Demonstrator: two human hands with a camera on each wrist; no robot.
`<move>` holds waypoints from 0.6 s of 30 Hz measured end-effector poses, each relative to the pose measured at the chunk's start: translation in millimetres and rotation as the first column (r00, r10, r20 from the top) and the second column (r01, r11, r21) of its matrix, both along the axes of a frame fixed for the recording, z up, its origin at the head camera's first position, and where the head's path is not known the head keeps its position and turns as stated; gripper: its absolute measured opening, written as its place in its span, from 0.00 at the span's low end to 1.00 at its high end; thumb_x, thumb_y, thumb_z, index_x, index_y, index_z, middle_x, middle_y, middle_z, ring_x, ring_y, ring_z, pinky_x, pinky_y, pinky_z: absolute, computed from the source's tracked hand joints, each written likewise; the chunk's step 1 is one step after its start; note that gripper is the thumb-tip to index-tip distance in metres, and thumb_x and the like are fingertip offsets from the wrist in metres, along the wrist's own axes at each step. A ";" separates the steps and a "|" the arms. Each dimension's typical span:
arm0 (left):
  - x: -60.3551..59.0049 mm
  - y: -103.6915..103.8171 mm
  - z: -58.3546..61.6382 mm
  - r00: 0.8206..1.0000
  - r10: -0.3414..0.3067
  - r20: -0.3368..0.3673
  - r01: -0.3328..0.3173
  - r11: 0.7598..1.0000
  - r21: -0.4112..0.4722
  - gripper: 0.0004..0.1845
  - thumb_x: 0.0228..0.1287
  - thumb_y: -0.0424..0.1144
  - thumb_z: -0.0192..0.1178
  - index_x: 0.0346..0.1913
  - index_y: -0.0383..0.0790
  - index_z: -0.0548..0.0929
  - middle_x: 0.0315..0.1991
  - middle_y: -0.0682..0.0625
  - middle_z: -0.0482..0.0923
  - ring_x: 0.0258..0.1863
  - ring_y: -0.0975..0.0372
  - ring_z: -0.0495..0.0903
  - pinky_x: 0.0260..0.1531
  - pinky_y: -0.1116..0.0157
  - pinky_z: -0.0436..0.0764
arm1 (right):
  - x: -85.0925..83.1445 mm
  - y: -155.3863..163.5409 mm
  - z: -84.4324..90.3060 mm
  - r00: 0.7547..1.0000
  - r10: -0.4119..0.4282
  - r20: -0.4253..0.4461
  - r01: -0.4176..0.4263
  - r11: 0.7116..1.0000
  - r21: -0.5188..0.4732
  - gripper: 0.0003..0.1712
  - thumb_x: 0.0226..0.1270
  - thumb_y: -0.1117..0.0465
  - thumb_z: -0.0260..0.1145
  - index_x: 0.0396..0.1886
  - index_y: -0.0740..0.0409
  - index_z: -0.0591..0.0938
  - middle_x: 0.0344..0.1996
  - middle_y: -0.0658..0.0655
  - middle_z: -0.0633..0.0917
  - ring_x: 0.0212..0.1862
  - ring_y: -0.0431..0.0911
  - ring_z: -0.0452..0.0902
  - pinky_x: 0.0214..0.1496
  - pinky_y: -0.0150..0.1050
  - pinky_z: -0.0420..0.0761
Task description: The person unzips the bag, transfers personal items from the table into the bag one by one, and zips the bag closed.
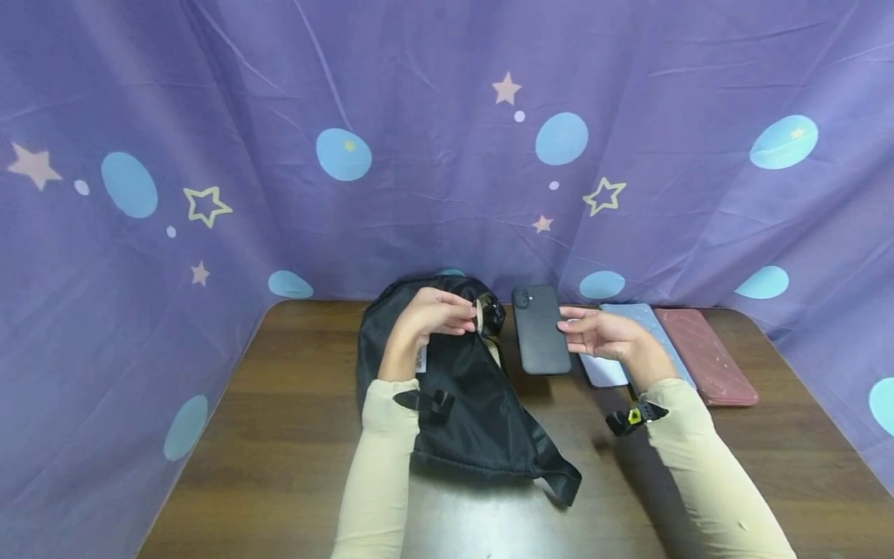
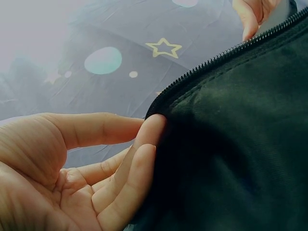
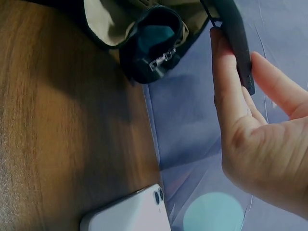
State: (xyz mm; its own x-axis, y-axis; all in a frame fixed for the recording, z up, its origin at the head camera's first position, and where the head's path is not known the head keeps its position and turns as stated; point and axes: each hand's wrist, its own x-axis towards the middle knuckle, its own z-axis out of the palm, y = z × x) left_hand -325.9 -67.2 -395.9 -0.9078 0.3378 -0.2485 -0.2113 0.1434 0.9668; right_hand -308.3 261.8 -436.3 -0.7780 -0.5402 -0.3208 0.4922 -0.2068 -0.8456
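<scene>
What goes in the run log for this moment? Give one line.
left hand: pinches black bag at zipper edge | right hand: holds black phone above table | white phone: flat on table

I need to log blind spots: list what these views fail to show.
- Inside of the black fabric bag: head view, covered by the left hand and the bag's own cloth.
- Screen of the black phone: faces away; the right hand holds its edge.
- White phone: cut off by the right wrist frame's bottom edge.
</scene>
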 end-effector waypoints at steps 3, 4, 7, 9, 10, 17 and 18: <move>-0.4 -1.3 -1.2 1.000 -0.008 0.006 0.008 1.000 0.000 0.12 0.66 0.29 0.65 0.50 0.24 0.84 0.21 0.54 0.85 0.22 0.68 0.86 0.28 0.73 0.86 | 0.1 -5.5 1.8 0.999 0.044 -0.012 -0.044 0.999 0.004 0.22 0.80 0.75 0.46 0.49 0.48 0.82 0.36 0.48 0.88 0.41 0.40 0.87 0.45 0.32 0.88; -0.6 -1.6 -1.3 1.000 -0.010 0.005 0.010 1.000 -0.001 0.12 0.66 0.29 0.65 0.50 0.25 0.84 0.21 0.54 0.85 0.22 0.68 0.86 0.28 0.73 0.86 | -0.1 -7.4 2.0 0.998 0.060 -0.017 -0.060 0.998 0.005 0.23 0.80 0.75 0.44 0.49 0.48 0.82 0.38 0.48 0.88 0.42 0.40 0.87 0.45 0.32 0.88; -0.7 -2.6 -0.3 1.000 -0.015 0.002 0.015 1.000 -0.003 0.13 0.67 0.29 0.65 0.50 0.25 0.84 0.21 0.54 0.85 0.22 0.68 0.86 0.28 0.73 0.86 | -0.6 -13.2 1.1 0.995 0.101 -0.012 -0.100 0.995 0.002 0.26 0.80 0.75 0.43 0.50 0.48 0.83 0.40 0.48 0.89 0.44 0.41 0.88 0.47 0.32 0.87; -0.5 -3.4 0.7 1.000 -0.019 0.004 0.019 1.000 -0.007 0.13 0.67 0.30 0.65 0.50 0.25 0.84 0.21 0.55 0.85 0.22 0.68 0.86 0.27 0.73 0.86 | -0.4 -17.1 -0.4 0.992 0.125 -0.006 -0.125 0.992 0.006 0.26 0.80 0.75 0.43 0.51 0.47 0.84 0.41 0.48 0.89 0.45 0.40 0.87 0.49 0.33 0.87; -0.7 -3.9 0.7 1.000 -0.022 0.006 0.022 1.000 -0.008 0.13 0.67 0.30 0.65 0.51 0.25 0.84 0.21 0.55 0.85 0.22 0.68 0.86 0.27 0.74 0.85 | -0.2 -19.2 -1.4 0.991 0.136 -0.004 -0.136 0.991 0.009 0.26 0.80 0.75 0.43 0.51 0.47 0.83 0.41 0.49 0.89 0.45 0.41 0.87 0.50 0.33 0.87; -1.3 -7.9 0.5 0.999 -0.033 -0.005 0.033 0.999 -0.015 0.13 0.67 0.30 0.64 0.51 0.24 0.85 0.22 0.55 0.86 0.23 0.69 0.86 0.28 0.73 0.86 | 2.6 -34.0 -5.1 0.990 0.140 0.032 -0.143 0.986 0.090 0.21 0.78 0.76 0.47 0.55 0.49 0.77 0.39 0.48 0.89 0.43 0.40 0.88 0.50 0.34 0.86; -1.9 -8.6 0.4 0.999 -0.033 -0.010 0.033 0.999 -0.014 0.13 0.67 0.30 0.64 0.51 0.24 0.85 0.22 0.55 0.86 0.23 0.69 0.86 0.28 0.73 0.86 | 2.6 -36.0 -5.4 0.990 0.135 0.039 -0.139 0.985 0.101 0.20 0.78 0.76 0.47 0.56 0.50 0.76 0.39 0.48 0.89 0.43 0.40 0.88 0.50 0.35 0.87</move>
State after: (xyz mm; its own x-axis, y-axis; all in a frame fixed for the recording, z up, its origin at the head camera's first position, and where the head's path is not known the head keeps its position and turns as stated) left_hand -327.9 -75.8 -395.5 -0.8986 0.3645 -0.2444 -0.1966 0.1636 0.9667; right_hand -305.7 225.8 -441.7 -0.6874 -0.6038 -0.4036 0.5369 -0.0483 -0.8423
